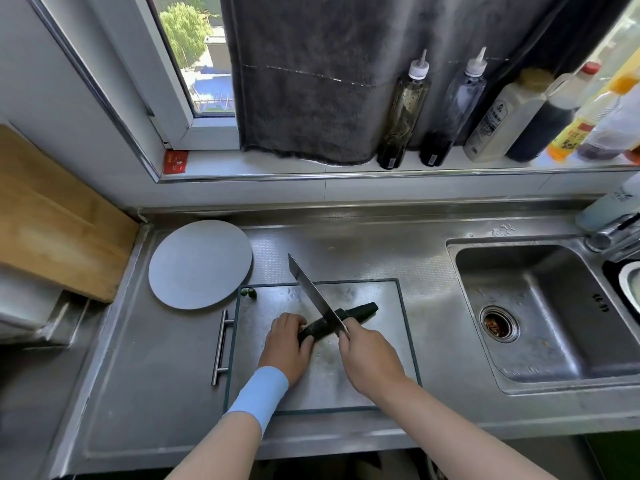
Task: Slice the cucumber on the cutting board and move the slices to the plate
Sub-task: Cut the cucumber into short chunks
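Cucumber (360, 310): barely cut; my left hand (287, 344) grips it.
Right hand (367, 355): clasps knife (311, 292).
Plate (201, 263): beyond left hand, no slices.

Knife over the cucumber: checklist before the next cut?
1. The cucumber lies flat on the cutting board: ok.
2. The left hand holds the cucumber's near end: ok.
3. Its fingertips sit apart from the knife blade: ok, cucumber shows between them.
4. The right hand has its grip round the knife: ok.
5. The plate beside the board holds nothing, free for slices: ok.
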{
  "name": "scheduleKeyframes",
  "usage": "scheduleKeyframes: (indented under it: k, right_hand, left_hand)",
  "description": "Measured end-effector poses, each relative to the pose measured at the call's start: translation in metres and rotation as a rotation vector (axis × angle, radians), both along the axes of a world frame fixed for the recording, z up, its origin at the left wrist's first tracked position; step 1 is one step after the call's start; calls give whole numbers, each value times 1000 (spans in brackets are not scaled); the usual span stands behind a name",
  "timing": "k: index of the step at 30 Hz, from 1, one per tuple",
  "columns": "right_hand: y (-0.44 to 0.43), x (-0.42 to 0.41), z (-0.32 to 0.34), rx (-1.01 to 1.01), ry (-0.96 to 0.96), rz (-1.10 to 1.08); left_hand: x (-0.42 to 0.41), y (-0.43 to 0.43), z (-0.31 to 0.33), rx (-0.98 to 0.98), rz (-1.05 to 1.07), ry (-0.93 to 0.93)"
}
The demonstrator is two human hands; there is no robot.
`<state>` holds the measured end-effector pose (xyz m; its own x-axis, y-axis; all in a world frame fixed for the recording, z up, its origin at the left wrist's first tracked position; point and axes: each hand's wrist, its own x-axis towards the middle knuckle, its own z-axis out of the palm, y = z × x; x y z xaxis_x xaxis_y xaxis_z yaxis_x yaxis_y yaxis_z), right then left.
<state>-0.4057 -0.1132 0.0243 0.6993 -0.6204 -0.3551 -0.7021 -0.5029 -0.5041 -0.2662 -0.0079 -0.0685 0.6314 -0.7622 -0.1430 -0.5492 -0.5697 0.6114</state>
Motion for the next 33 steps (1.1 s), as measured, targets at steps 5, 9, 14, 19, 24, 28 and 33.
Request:
scheduleKeyframes:
  k: [5,9,14,19,24,28,33]
  right_hand:
    - [15,-1,-5,21,18,9]
    - [24,-3,-5,0,42,37]
    - [27,-6,-7,-15,70,41]
    - [27,-1,-8,13,83,39]
    - [18,11,-16,52,94,6]
    - [19,16,-24,69,97,-2]
    - [22,13,-33,93,69,-30]
  left_hand:
    - [-3,12,-7,8,-6,-17]
    - [-5,10,-10,17,27,-14]
    - [-3,10,-14,11,26,-11]
    - [-1,11,-15,11,28,6]
    - [-1,11,-17,7,27,15]
    - [0,11,-18,-15,27,21]
    - [0,11,-19,-38,23,27]
